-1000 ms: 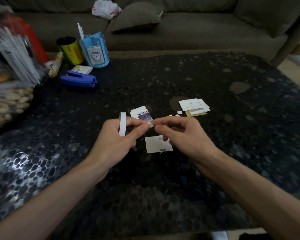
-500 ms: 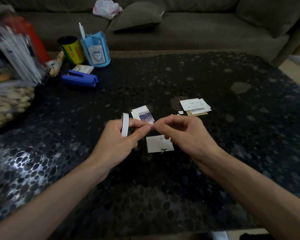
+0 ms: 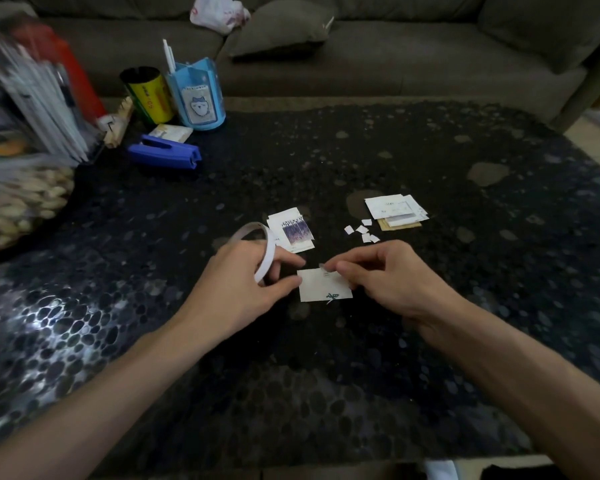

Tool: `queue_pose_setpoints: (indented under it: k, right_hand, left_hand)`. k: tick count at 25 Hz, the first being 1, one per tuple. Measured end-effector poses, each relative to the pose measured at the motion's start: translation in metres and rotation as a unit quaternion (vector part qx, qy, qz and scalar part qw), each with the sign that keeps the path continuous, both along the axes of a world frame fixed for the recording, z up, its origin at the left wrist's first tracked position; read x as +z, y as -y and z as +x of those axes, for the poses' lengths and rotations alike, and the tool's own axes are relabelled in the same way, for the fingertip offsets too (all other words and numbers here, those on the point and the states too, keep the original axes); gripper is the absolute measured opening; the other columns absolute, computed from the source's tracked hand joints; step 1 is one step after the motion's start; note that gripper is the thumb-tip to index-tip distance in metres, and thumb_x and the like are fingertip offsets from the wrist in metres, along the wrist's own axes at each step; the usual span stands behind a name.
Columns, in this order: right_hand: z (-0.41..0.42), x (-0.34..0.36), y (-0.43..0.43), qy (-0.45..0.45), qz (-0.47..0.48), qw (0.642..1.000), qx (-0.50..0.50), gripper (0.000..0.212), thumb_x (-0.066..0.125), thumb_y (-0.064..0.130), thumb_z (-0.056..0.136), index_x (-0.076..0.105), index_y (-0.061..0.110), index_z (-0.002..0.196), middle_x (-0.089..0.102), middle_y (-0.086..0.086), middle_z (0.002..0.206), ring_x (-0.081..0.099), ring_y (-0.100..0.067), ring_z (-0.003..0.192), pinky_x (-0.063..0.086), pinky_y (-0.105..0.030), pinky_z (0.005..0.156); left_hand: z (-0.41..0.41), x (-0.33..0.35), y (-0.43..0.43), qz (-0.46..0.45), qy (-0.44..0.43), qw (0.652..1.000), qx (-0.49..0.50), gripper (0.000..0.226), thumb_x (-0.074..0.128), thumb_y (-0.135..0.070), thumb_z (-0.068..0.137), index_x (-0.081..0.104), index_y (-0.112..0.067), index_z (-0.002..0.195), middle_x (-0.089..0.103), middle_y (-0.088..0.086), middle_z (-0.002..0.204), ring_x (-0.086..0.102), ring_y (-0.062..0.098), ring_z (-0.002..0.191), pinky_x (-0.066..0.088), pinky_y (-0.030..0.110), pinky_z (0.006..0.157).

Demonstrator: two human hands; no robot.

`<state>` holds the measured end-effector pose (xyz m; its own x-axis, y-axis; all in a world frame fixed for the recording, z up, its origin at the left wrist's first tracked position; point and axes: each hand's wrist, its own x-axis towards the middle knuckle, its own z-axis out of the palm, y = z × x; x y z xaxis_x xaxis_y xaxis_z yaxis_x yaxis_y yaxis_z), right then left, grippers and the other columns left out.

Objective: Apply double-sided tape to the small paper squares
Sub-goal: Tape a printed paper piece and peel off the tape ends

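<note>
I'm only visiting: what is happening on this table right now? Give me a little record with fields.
Setting: dark pebble-patterned table in front of a sofa
Left hand: holds white tape roll
Right hand: pinches a tiny pale piece, probably tape, over a white card
Small paper squares: loose on the table, beyond the right hand
Nearby: picture card, card stack, blue stapler

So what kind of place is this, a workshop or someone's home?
Most likely a living room at home. A grey-brown sofa with a cushion stands behind a dark, pebble-patterned coffee table, which carries household clutter such as a blue pen holder.
</note>
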<state>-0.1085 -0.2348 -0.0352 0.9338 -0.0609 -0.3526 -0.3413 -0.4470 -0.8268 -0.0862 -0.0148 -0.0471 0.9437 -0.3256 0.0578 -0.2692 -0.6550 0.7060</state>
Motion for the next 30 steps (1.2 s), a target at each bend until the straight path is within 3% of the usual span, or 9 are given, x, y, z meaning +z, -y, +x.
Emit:
queue_pose_setpoints:
  k: [3,8,14,17,21,24,30]
  right_hand:
    - [0.000,0.000,-0.001,-0.004,-0.027,0.999,0.029,0.020,0.065,0.027,0.104,0.083,0.033,0.096,0.073,0.012,0.095,0.065,-0.004,0.091,0.048,-0.020,0.080]
    - [0.000,-0.003,-0.003,-0.004,-0.061,0.996,0.067,0.017,0.068,0.029,0.102,0.083,0.033,0.095,0.075,0.007,0.089,0.067,-0.006,0.085,0.050,-0.020,0.076]
    - [0.001,-0.004,-0.006,-0.005,-0.092,0.994,0.060,0.012,0.070,0.033,0.100,0.082,0.034,0.097,0.070,0.010,0.082,0.062,-0.004,0.075,0.043,-0.018,0.064]
    - [0.001,-0.005,-0.006,-0.002,-0.097,0.993,0.059,0.014,0.069,0.033,0.101,0.082,0.036,0.097,0.074,0.007,0.089,0.065,-0.006,0.079,0.046,-0.019,0.066]
    - [0.001,-0.008,-0.005,0.010,-0.103,0.992,0.065,0.013,0.070,0.034,0.099,0.082,0.038,0.094,0.077,0.007,0.094,0.072,-0.010,0.085,0.061,-0.029,0.075]
    - [0.001,-0.008,-0.005,0.015,-0.102,0.993,0.065,0.013,0.071,0.033,0.099,0.082,0.037,0.094,0.078,0.008,0.093,0.072,-0.009,0.084,0.062,-0.028,0.077]
    - [-0.001,-0.006,-0.004,0.014,-0.107,0.992,0.071,0.024,0.074,0.015,0.092,0.081,0.037,0.088,0.068,0.008,0.078,0.055,-0.002,0.057,0.044,-0.013,0.057]
  left_hand:
    - [-0.004,-0.006,0.002,0.045,0.021,0.999,-0.018,0.019,0.082,-0.041,0.084,0.077,-0.044,0.102,0.060,-0.010,0.075,0.060,0.006,0.073,0.046,0.023,0.065]
    - [-0.008,-0.009,0.006,0.066,0.020,0.997,-0.031,0.021,0.080,-0.048,0.083,0.075,-0.044,0.103,0.060,-0.011,0.075,0.059,0.005,0.072,0.046,0.023,0.062]
    - [-0.007,-0.012,0.005,0.061,0.028,0.997,-0.031,0.025,0.080,-0.050,0.082,0.075,-0.044,0.106,0.060,-0.010,0.075,0.059,0.006,0.070,0.046,0.024,0.062]
    - [-0.006,-0.013,0.004,0.054,0.036,0.997,-0.043,0.025,0.080,-0.048,0.083,0.075,-0.046,0.108,0.058,-0.013,0.075,0.059,0.004,0.073,0.045,0.024,0.063]
    - [-0.004,-0.011,0.003,0.074,0.058,0.993,-0.074,0.033,0.081,-0.044,0.084,0.074,-0.049,0.116,0.047,-0.030,0.081,0.051,-0.009,0.083,0.041,0.021,0.071]
    - [-0.004,-0.011,0.003,0.082,0.073,0.991,-0.078,0.030,0.081,-0.045,0.083,0.076,-0.046,0.113,0.045,-0.036,0.087,0.049,-0.014,0.085,0.041,0.021,0.075]
    - [-0.002,-0.017,0.001,0.073,0.073,0.993,-0.049,0.024,0.082,-0.050,0.080,0.076,-0.043,0.102,0.055,-0.017,0.076,0.057,0.000,0.076,0.043,0.025,0.067]
